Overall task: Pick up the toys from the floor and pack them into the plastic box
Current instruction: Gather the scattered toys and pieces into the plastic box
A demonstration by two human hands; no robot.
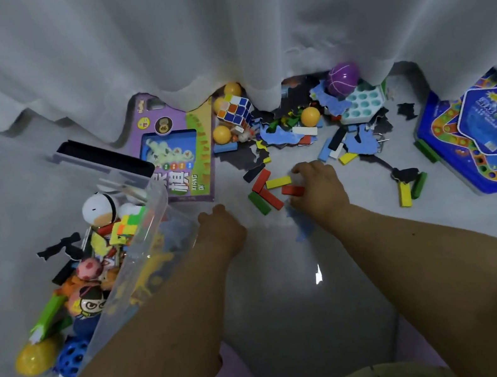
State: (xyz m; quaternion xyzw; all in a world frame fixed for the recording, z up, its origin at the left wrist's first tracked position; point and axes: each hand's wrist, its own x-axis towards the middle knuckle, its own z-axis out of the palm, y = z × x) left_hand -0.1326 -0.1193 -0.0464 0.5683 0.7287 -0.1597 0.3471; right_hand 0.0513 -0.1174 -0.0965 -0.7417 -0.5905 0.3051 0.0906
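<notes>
right hand seemingly pinches a flat red block; left hand curled, apparently empty, beside clear plastic box.

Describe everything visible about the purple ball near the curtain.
The purple ball is round and glossy, plastic by its look, with thin pale curved lines like a basketball's seams. It sits at the far edge of the toy pile, its top tucked under the white curtain hem, resting against a teal-and-white tray with round holes. Neither hand touches it.

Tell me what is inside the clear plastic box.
The plastic box holds a white penguin-like toy, a multicoloured cube, a pink spotted ball and a big-eyed doll. Anything beneath them is covered.
</notes>
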